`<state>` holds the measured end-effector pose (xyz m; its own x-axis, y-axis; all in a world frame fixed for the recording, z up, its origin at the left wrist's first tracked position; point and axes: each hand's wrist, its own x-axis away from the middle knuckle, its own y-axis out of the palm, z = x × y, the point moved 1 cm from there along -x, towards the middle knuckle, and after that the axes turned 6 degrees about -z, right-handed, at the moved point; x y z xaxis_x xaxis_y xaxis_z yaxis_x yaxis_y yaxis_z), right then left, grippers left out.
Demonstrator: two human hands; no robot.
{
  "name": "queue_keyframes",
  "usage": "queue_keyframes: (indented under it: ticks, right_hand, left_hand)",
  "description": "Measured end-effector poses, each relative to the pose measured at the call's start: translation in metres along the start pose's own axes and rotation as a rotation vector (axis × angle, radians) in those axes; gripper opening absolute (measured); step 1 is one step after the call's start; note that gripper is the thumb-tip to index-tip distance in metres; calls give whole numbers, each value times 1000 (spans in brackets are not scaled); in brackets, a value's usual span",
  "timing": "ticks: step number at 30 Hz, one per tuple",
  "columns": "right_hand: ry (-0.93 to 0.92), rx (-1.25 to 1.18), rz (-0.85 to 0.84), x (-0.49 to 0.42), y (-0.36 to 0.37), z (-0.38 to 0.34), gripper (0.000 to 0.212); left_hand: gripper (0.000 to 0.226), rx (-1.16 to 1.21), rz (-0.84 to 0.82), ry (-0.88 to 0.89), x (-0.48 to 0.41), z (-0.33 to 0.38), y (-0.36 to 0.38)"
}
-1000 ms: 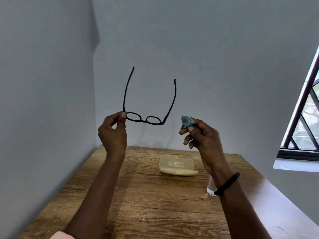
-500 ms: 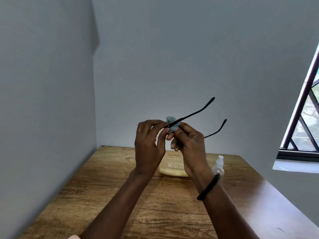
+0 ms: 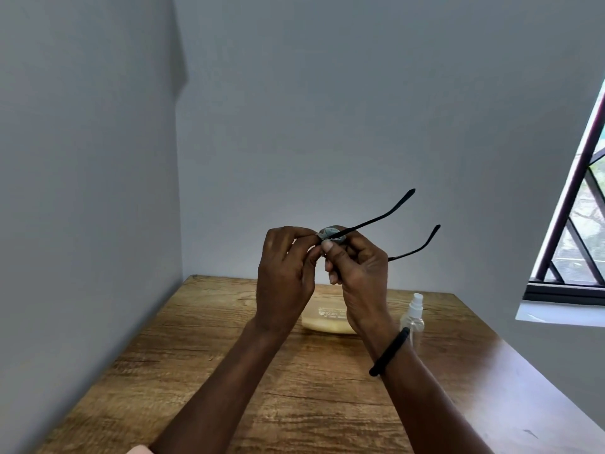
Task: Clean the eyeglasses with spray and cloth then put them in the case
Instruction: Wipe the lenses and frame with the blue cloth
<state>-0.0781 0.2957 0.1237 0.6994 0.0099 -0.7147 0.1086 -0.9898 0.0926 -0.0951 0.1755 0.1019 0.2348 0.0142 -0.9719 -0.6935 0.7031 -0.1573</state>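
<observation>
I hold both hands raised together above a wooden table [image 3: 294, 404] set in the corner of a grey-walled room. My left hand [image 3: 284, 280] is closed, fingertips pinched at the front of the black glasses [image 3: 376, 219]. My right hand [image 3: 357, 273] is also closed, its thumb and fingers pressing a small grey-blue cloth [image 3: 329, 233] against the frame where the two hands meet. The lenses are hidden behind my fingers and the cloth, so I cannot tell which lens the cloth covers. The two temple arms of the glasses stick out to the right and upward, spread apart, the upper one rising from the cloth and the lower one showing from behind my right hand. A black band [image 3: 389, 352] circles my right wrist.

On the table below my hands lies the pale yellow case [image 3: 327, 322], closed, with small white print on its lid, partly hidden by both wrists. Just to its right stands a clear spray bottle [image 3: 413, 317] with a white nozzle, upright, near my right wrist. A barred window [image 3: 576, 224] shows at the right edge, with greenery beyond it.
</observation>
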Motion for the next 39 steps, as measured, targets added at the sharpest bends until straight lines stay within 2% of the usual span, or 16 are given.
queue_keyframes:
  ticks: [11, 21, 34, 39]
  right_hand:
    - [-37, -63, 40, 1, -5, -11, 15]
    - [-134, -95, 58, -1, -12, -31, 17]
    - [-99, -245, 133, -5, -16, -39, 10]
    - [-26, -338, 202, -8, -21, -40, 12]
  left_hand:
    - [16, 29, -30, 24, -3, -1, -2]
    - [13, 125, -15, -53, -3, -11, -2]
    - [10, 226, -7, -127, -3, -14, -2]
    - [10, 306, -1, -244, -2, -19, -2]
